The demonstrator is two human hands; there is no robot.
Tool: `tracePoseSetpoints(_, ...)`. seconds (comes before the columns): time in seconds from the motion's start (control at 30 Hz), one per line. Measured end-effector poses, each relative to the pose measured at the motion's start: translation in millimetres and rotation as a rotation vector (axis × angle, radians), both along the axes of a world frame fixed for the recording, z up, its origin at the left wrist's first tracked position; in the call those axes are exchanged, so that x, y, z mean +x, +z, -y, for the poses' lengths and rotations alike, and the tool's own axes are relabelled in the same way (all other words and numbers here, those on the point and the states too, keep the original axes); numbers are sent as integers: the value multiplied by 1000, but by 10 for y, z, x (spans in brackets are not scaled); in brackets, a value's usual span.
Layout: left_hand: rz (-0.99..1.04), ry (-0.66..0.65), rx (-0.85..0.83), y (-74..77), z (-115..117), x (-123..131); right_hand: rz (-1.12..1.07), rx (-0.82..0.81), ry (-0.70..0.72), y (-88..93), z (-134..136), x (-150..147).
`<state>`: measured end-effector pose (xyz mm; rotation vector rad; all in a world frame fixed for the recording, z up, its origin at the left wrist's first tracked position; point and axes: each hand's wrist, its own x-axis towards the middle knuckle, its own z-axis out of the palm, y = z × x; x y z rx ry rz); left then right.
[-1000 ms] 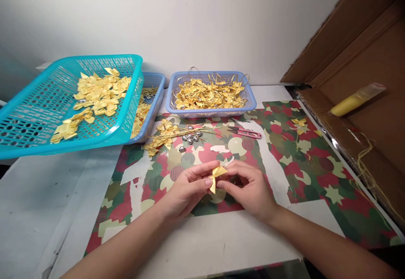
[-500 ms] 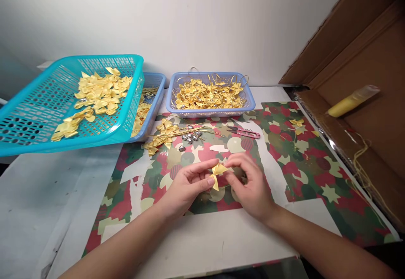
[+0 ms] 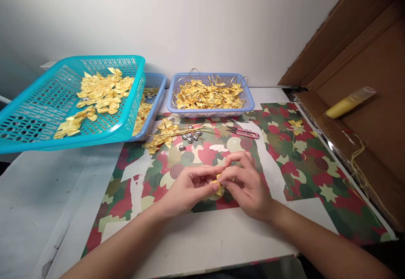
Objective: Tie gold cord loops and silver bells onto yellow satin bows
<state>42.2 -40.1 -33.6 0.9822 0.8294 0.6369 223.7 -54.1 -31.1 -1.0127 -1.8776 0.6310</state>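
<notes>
Between my fingertips is a yellow ribbon bow, mostly covered by both hands. My left hand pinches it from the left with thumb and forefinger. From the right, the thumb and forefinger of my right hand close on the bow too, with its other fingers curled above. Beyond the hands lie several silver bells, a small pile of yellow bows and gold cords. Pink-handled thread snips rest to the right of these.
A blue basket of corded bows stands at the back. At left, a turquoise basket of bows sits tilted over another blue basket. On the right are a loose bow, cardboard and a yellow tube.
My right fingers have come in over the bow and pinched it, so less of it shows. My left hand keeps its hold at nearly the same spot.
</notes>
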Motion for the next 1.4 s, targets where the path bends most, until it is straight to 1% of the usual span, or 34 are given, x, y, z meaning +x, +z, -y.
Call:
tracePoseSetpoints(0.07,-58,7,54,12,-8,-20,-168,-67,-10,46,-2,56)
tracePoseSetpoints(0.17,-180,-3,145,8,-27,-75,-441,-183,-56,177,-52,226)
tracePoseSetpoints(0.2,-232,-15,185,8,-36,-95,-513,-188,-92,231,-78,296)
tracePoseSetpoints(0.27,-340,-33,265,17,-54,-128,-572,-137,-177,333,-131,425)
tracePoseSetpoints(0.33,-423,-31,336,38,-70,-146,-603,-47,-205,405,-169,513)
tracePoseSetpoints(0.4,-473,-21,396,60,-82,-149,-628,12,-158,434,-179,548)
tracePoseSetpoints(0.5,-490,8,517,70,-97,-149,-620,5,-78,410,-154,529)
tracePoseSetpoints(0.53,-497,31,580,64,-105,-154,-604,-11,-73,390,-143,514)
tracePoseSetpoints(0.6,-572,122,733,42,-133,-178,-560,-59,-86,344,-123,479)
tracePoseSetpoints(0.7,-830,305,939,-10,-212,-259,-459,-176,-104,269,-110,411)
tracePoseSetpoints(0.73,-922,343,986,-30,-248,-296,-428,-220,-102,246,-109,385)
tracePoseSetpoints(0.8,-1072,344,1034,-69,-323,-374,-388,-295,-96,209,-106,330)
tracePoseSetpoints(0.83,-1119,318,1027,-84,-358,-409,-379,-329,-92,194,-103,304)
tracePoseSetpoints(0.9,-1150,275,999,-98,-409,-459,-375,-384,-77,167,-91,256)
tracePoseSetpoints(0.97,-1088,291,965,-80,-423,-470,-361,-439,-54,143,-73,211)
tracePoseSetpoints(1.03,-925,346,858,-32,-395,-433,-319,-507,-23,120,-51,163)
tracePoseSetpoints(1.07,-810,361,755,-1,-367,-397,-292,-543,-6,110,-41,137)
tracePoseSetpoints(1.1,-681,357,612,30,-331,-353,-267,-573,13,100,-30,111)
tracePoseSetpoints(1.13,-547,340,442,58,-292,-302,-244,-594,31,91,-21,84)
tracePoseSetpoints(1.17,-441,279,291,80,-251,-249,-224,-606,48,83,-13,60)
tracePoseSetpoints(1.2,-355,248,207,94,-212,-197,-204,-606,59,75,-5,38)
tracePoseSetpoints(1.27,-242,216,133,101,-147,-107,-166,-598,68,61,7,6)
tracePoseSetpoints(1.4,-164,222,61,74,-91,-18,-150,-614,68,56,19,-19)
